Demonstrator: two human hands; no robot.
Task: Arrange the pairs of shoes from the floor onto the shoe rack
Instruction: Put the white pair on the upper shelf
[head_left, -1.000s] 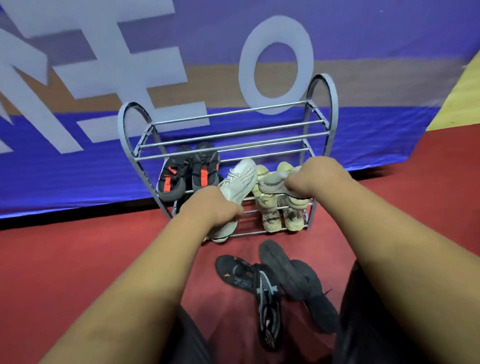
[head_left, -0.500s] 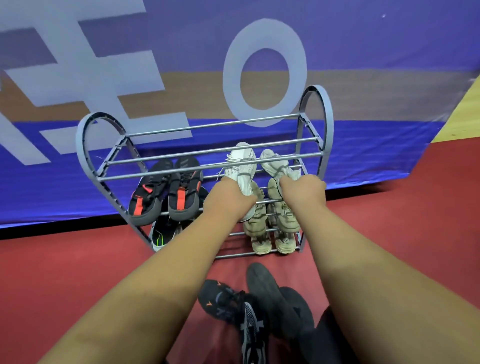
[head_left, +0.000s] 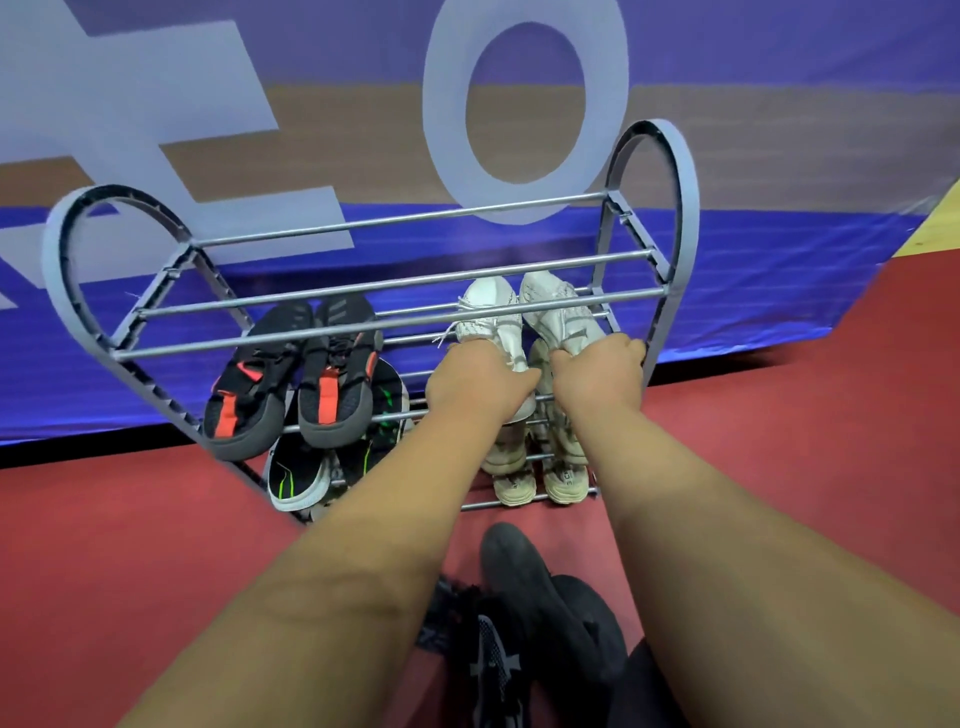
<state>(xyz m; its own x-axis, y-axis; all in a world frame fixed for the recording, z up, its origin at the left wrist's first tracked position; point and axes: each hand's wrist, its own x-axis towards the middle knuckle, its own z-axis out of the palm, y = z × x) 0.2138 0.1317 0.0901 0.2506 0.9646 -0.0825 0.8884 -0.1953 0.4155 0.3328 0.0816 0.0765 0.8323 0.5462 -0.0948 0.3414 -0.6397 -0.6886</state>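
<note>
A grey metal shoe rack (head_left: 363, 327) with heart-shaped ends stands against a blue banner. My left hand (head_left: 475, 382) grips the heel of one white sneaker (head_left: 488, 317), and my right hand (head_left: 597, 371) grips the heel of the other white sneaker (head_left: 558, 312). Both sneakers lie toes-back on the right side of the middle shelf, under the top bars. A black pair with red straps (head_left: 291, 379) sits on the middle shelf's left. The bottom shelf holds a black pair with green marks (head_left: 296, 478) and a beige pair (head_left: 540, 478). Dark shoes (head_left: 524, 582) lie on the floor.
The red floor (head_left: 130, 545) spreads left and right of the rack. The blue and purple banner (head_left: 311, 78) with pale letters hangs right behind it. The top shelf bars (head_left: 405, 218) hold nothing. My dark trouser leg (head_left: 649, 691) shows at the bottom.
Both hands carried the white sneakers from in front of the rack onto the right side of the middle shelf and pushed them further back. The view has moved closer to the rack.
</note>
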